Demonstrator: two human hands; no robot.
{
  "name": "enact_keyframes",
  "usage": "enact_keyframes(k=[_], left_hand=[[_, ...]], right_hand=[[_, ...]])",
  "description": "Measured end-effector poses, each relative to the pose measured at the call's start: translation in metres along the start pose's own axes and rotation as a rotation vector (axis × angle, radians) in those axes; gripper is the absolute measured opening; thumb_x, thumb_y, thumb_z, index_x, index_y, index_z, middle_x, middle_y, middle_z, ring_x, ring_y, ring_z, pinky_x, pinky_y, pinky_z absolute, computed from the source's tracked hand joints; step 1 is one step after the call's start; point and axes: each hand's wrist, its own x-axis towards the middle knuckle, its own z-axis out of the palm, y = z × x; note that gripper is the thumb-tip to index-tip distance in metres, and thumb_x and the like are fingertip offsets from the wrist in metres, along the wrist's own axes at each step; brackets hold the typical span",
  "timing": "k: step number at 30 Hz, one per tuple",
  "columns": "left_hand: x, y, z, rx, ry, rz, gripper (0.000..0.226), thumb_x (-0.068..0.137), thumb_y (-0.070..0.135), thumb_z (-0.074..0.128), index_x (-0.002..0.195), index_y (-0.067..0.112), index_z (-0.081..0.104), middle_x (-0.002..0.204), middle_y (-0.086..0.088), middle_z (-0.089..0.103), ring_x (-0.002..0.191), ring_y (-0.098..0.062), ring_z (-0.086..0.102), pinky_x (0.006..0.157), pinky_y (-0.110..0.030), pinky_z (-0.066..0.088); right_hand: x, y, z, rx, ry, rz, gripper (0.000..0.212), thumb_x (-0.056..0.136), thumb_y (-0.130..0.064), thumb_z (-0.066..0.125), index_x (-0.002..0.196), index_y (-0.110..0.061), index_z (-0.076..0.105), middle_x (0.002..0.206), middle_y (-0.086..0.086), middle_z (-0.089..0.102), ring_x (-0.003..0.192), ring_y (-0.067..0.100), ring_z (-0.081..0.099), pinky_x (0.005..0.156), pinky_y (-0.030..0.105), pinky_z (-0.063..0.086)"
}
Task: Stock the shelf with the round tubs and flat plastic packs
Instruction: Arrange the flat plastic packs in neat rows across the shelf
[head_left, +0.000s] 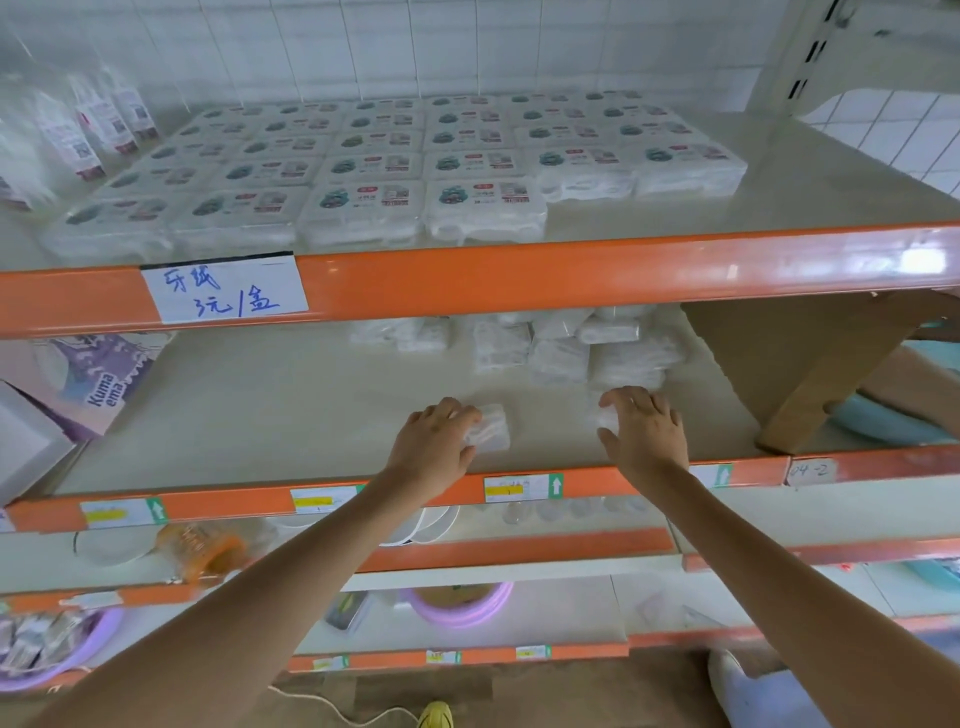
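Your arms reach over the orange front rail (234, 506) of the middle shelf (260, 405). A pile of packs (561, 353) sits well behind the rail. Just behind it, your left hand (434, 441) curls round a clear flat pack (491, 431), and your right hand (647, 431) grips a second pack (597, 418).

Upper shelf (779, 208): flat packs (363, 156) in rows. Middle shelf (260, 405): pack pile (561, 348) toward back right; left pack (491, 428) in left hand (434, 447), right pack (602, 415) in right hand (644, 431), near front edge; cardboard box (789, 353), right end.
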Motion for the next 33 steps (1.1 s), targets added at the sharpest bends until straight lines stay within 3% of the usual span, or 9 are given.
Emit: enact_keyframes(k=[5,9,11,18,25,33], left_hand=[[0.007,0.012,0.003,-0.049,-0.023,-0.036,0.042,0.089,0.038,0.062,0.123,0.016,0.048,0.127,-0.005,0.047,0.115,-0.025,0.051,0.098,-0.032,0.034],[0.007,0.016,0.009,-0.065,0.0,-0.048,0.04,0.09,0.034,0.063,0.121,0.014,0.047,0.125,-0.003,0.051,0.114,-0.026,0.051,0.097,-0.033,0.033],[0.005,0.015,0.009,-0.073,0.001,-0.069,0.04,0.09,0.032,0.064,0.122,0.014,0.047,0.126,-0.004,0.052,0.114,-0.027,0.051,0.096,-0.034,0.035],[-0.007,0.007,0.001,-0.11,0.015,-0.09,0.054,0.086,0.036,0.068,0.13,0.014,0.045,0.127,-0.005,0.057,0.114,-0.027,0.054,0.093,-0.036,0.04],[-0.027,-0.004,-0.035,-0.073,0.034,0.031,0.066,0.08,0.04,0.072,0.138,0.02,0.045,0.13,0.002,0.056,0.118,-0.019,0.051,0.1,-0.029,0.035],[-0.057,0.0,-0.082,-0.078,0.101,0.074,0.064,0.077,0.043,0.073,0.134,0.027,0.05,0.127,0.012,0.056,0.116,-0.01,0.05,0.098,-0.02,0.031]], right_hand=[[-0.005,-0.012,0.002,-0.011,-0.032,-0.027,0.037,0.088,-0.032,0.066,0.123,-0.027,0.054,0.128,0.003,0.044,0.12,0.025,0.041,0.097,0.035,0.031],[-0.006,-0.02,0.004,0.127,-0.108,0.091,0.041,0.087,-0.032,0.066,0.124,-0.026,0.049,0.138,0.007,0.036,0.131,0.029,0.031,0.104,0.04,0.029],[-0.006,-0.02,0.002,0.145,-0.137,0.087,0.038,0.088,-0.028,0.065,0.123,-0.025,0.05,0.137,0.006,0.041,0.13,0.029,0.033,0.101,0.039,0.031],[-0.016,-0.014,-0.004,0.118,-0.137,-0.003,0.046,0.085,-0.035,0.072,0.124,-0.022,0.051,0.129,0.001,0.052,0.122,0.026,0.045,0.097,0.035,0.034],[-0.026,-0.025,-0.031,0.253,-0.057,-0.146,0.048,0.079,-0.036,0.078,0.122,-0.022,0.059,0.126,-0.004,0.057,0.121,0.021,0.047,0.099,0.033,0.037],[-0.047,-0.046,-0.082,0.294,-0.013,-0.289,0.045,0.079,-0.043,0.076,0.119,-0.031,0.059,0.121,-0.015,0.054,0.113,0.011,0.049,0.083,0.022,0.034]])
